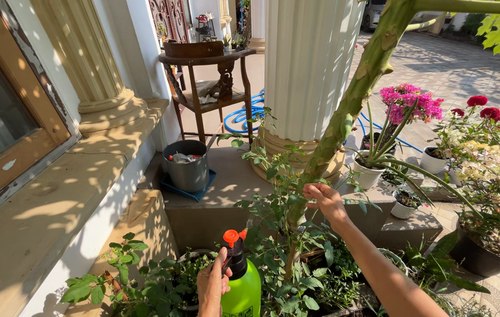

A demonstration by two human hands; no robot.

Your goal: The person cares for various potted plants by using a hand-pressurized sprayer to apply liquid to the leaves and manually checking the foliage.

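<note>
Head view only; left hand (212, 286) wrapped round the black pump head of a green sprayer (243, 292), thumb up by the orange cap (232, 237); right hand (324, 199) out ahead, fingers closed narrow on the thick green stem (344, 114) or on a leaf just beside it, cannot tell which; right forearm crosses over the foliage from lower right.

Step, as judged: plant tending, sprayer gripped and held low while right hand steadies or checks the stem; spraying itself looks not begun, nozzle not visible; next move likely calls for lifting the sprayer clear of the leaves and aiming near the right hand, grip firm on the pump head, care not to bend thin shoots.

Sprayer sits low centre, close to the body, upright, among the leafy bushes (144, 285); well below and left of the right hand; stem rises between the two hands, leaning up to the right past a white column (306, 64).

Around: grey bucket (187, 164) on the ledge to the left; white pots (367, 173) with pink flowers (411, 103) to the right; blue hose (244, 117) behind; wooden stand (206, 76) farther back.
</note>
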